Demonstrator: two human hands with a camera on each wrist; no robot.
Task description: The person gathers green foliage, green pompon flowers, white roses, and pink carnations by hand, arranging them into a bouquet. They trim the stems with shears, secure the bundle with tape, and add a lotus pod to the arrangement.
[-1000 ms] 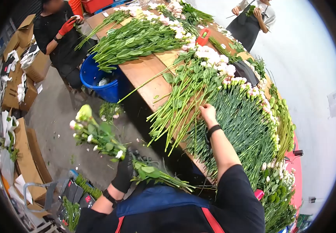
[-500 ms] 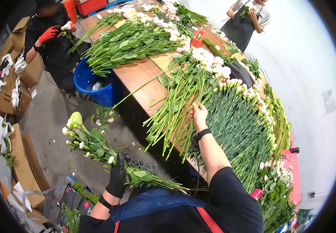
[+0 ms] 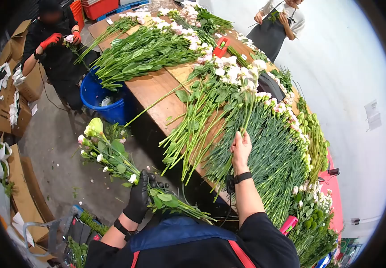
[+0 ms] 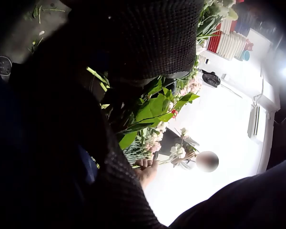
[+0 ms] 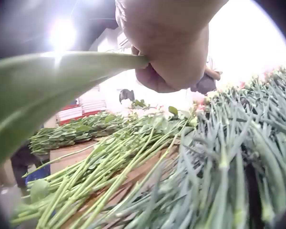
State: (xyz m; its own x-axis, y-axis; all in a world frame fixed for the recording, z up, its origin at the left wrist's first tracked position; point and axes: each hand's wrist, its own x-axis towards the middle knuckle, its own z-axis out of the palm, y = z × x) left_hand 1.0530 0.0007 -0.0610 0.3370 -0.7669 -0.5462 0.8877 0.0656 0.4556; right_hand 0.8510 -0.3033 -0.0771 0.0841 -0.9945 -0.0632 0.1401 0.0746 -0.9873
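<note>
My left hand (image 3: 140, 196), in a black glove, grips a mixed bouquet (image 3: 118, 157) round its stems. White and pinkish blossoms and a large pale green bloom are at the bouquet's far end, and the cut stems point toward my apron. My bare right hand (image 3: 242, 149) pinches a green flower stem (image 3: 248, 117) over the table. White blossoms (image 4: 178, 152) top that stem in the left wrist view. Close below the right hand lie loose green stems (image 5: 109, 176) and a dense row of grey-green carnation stems (image 3: 269, 152) with pale pink heads.
The wooden table (image 3: 150, 105) also bears leafy stems (image 3: 144, 53) and a red tool (image 3: 221, 47). A blue bin (image 3: 101, 100) stands at its near edge. Two people (image 3: 52, 49) work across from me. Cardboard boxes (image 3: 28, 187) line the left side.
My right hand went from among the loose stems to pinching a white-flowered stem, now raised over the carnations. The left hand keeps its grip on the bouquet. The head view shifted slightly.
</note>
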